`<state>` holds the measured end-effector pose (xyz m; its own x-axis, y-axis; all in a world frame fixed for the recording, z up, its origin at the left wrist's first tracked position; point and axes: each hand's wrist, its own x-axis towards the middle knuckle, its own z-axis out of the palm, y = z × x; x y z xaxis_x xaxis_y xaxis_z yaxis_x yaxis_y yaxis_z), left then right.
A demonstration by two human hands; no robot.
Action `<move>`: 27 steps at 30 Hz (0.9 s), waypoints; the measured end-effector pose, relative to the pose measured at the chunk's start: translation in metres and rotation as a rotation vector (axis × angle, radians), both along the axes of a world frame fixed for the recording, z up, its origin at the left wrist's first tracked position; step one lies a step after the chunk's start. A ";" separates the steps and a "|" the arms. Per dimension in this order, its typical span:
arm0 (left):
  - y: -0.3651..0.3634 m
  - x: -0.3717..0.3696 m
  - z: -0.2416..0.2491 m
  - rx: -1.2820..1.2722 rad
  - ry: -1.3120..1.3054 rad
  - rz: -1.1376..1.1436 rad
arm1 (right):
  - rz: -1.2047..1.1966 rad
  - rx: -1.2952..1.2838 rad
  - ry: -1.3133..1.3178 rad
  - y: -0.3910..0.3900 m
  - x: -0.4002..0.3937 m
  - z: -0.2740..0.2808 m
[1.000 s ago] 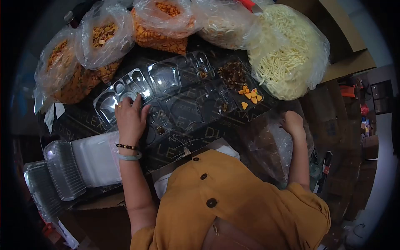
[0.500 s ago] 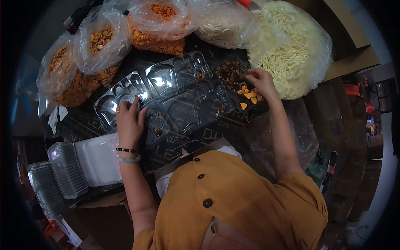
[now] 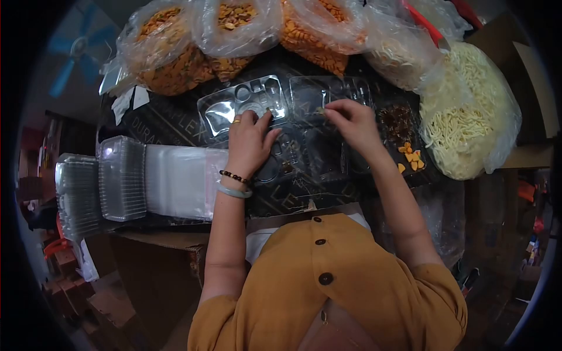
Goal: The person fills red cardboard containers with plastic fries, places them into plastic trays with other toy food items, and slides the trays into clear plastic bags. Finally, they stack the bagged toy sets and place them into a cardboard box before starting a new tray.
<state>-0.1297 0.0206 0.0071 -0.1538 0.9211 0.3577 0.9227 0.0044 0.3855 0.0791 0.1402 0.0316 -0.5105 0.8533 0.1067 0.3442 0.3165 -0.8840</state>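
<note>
My left hand (image 3: 250, 140) lies over a clear plastic compartment tray (image 3: 216, 117), fingers apart, fingertips at its compartments. A small dark bit shows by one fingertip. My right hand (image 3: 356, 124) is closed in a pinch above a second clear tray (image 3: 303, 93). Between its fingertips is a small brownish piece (image 3: 319, 110), too small to name. More clear compartments lie below both hands, partly hidden. To the right of my right forearm are a pile of dark brown pieces (image 3: 398, 123) and several orange wedge-shaped pieces (image 3: 413, 157).
Open plastic bags of orange snack pieces (image 3: 175, 67) line the back. A bag of pale yellow sticks (image 3: 465, 126) stands at right, near a red-handled tool (image 3: 422, 22). Stacked clear containers (image 3: 122, 178) and clear plastic sleeves (image 3: 178, 181) sit at left.
My right hand has moved left from the dark brown pile to over the trays, a small piece in its fingers. My left hand stays on the left tray. The view has turned.
</note>
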 end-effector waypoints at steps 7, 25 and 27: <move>-0.001 0.001 -0.002 -0.006 0.010 0.024 | 0.164 0.596 -0.098 -0.009 -0.093 -0.041; 0.007 0.003 0.005 -0.123 0.067 0.016 | 0.106 0.478 0.045 0.006 -0.020 0.005; 0.016 0.003 0.003 -0.104 0.092 0.000 | -0.015 0.409 0.161 0.019 -0.005 0.016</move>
